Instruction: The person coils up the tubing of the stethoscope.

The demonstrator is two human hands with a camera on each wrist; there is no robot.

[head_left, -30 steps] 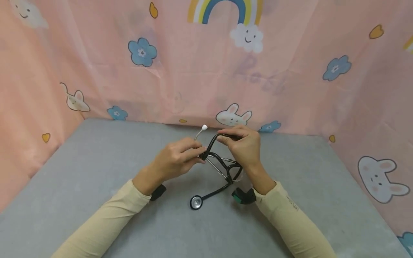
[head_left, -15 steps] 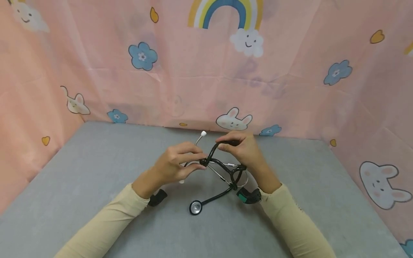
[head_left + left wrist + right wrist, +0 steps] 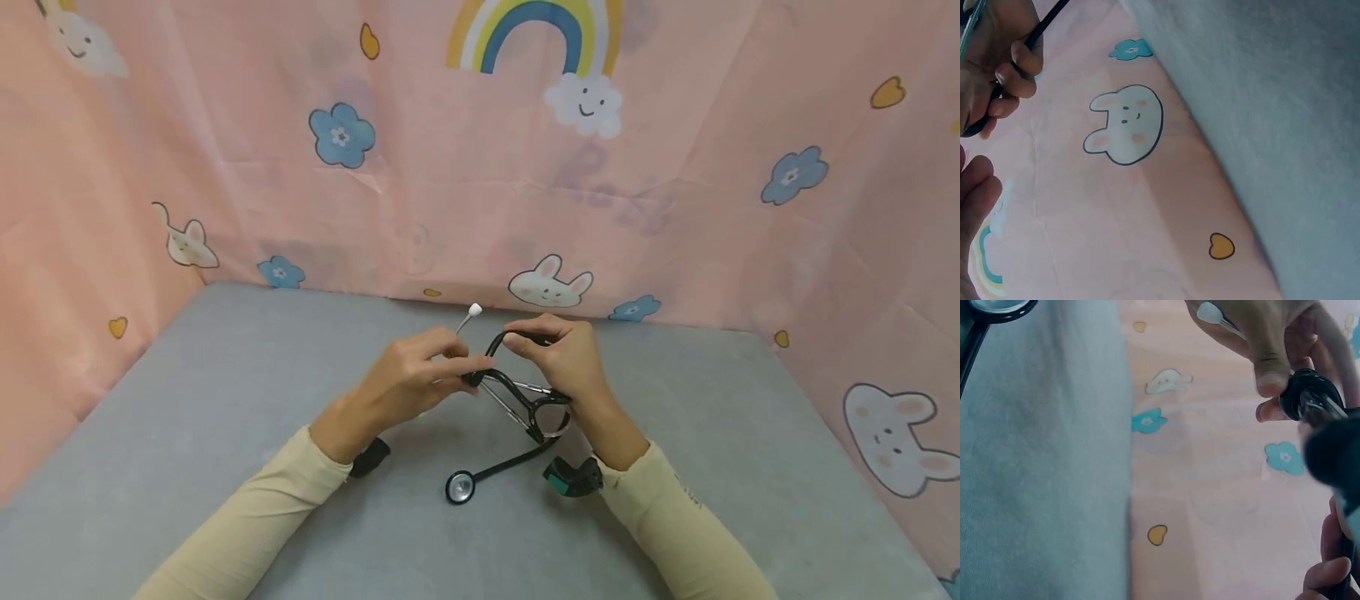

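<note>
A black stethoscope is held between both hands over the grey table. My left hand pinches the bundled tubing near its bend; in the right wrist view, the left thumb presses a black loop there. My right hand grips the folded tubing higher up, its fingers curled round it in the left wrist view. Beyond the left hand pokes a white ear tip. Metal ear tubes cross below the hands. The round chest piece hangs low or lies on the table; which, I cannot tell.
A grey table spreads beneath the hands. Behind and beside it hangs a pink printed curtain. Black wrist devices sit under both wrists, near the dangling tubing.
The left fingers spread apart half a second ago and have now closed in on the tubing bend. The right hand keeps its grip with only a small shift. The view has tilted slightly.
</note>
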